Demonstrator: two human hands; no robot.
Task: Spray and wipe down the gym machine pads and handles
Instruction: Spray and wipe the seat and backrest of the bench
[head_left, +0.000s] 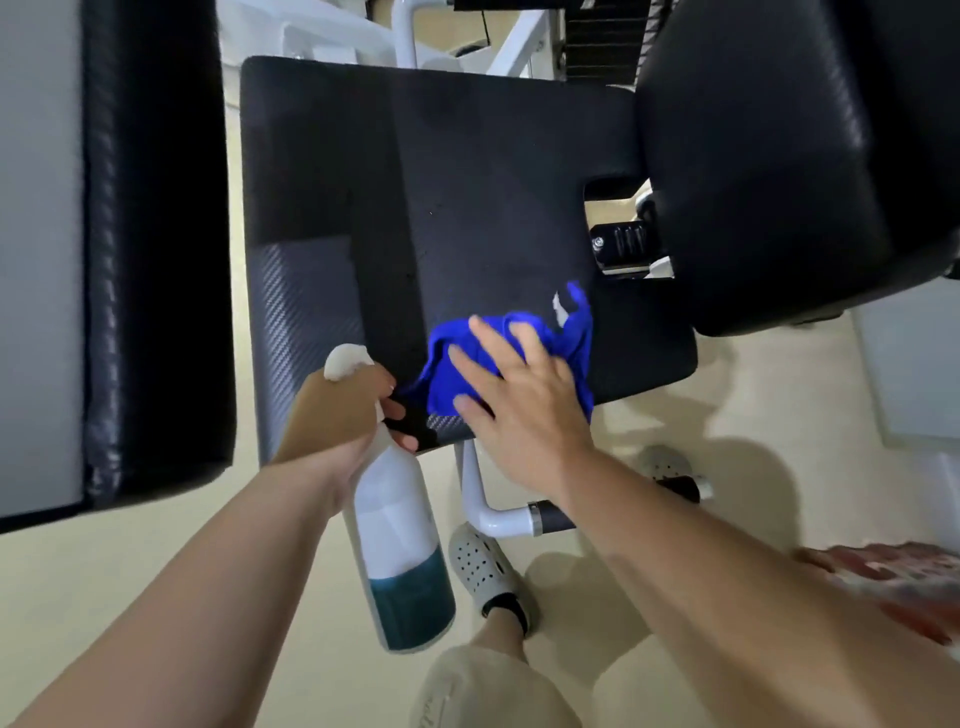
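Note:
A black seat pad (467, 208) of the gym machine fills the middle of the head view. My right hand (514, 395) lies flat with spread fingers on a crumpled blue cloth (566, 338), pressing it onto the pad's near right corner. My left hand (343, 410) grips the neck of a white spray bottle (400, 530) at the pad's near edge; the bottle hangs down and holds some teal liquid at its bottom. A white bar with a black handle grip (550, 517) juts out under the seat, partly hidden by my right forearm.
A tall black pad (156, 234) stands close on the left. A second thick black pad (769, 156) overhangs at the upper right. White frame tubes (405, 31) rise behind the seat. My feet in perforated clogs (483, 566) stand on the beige floor below.

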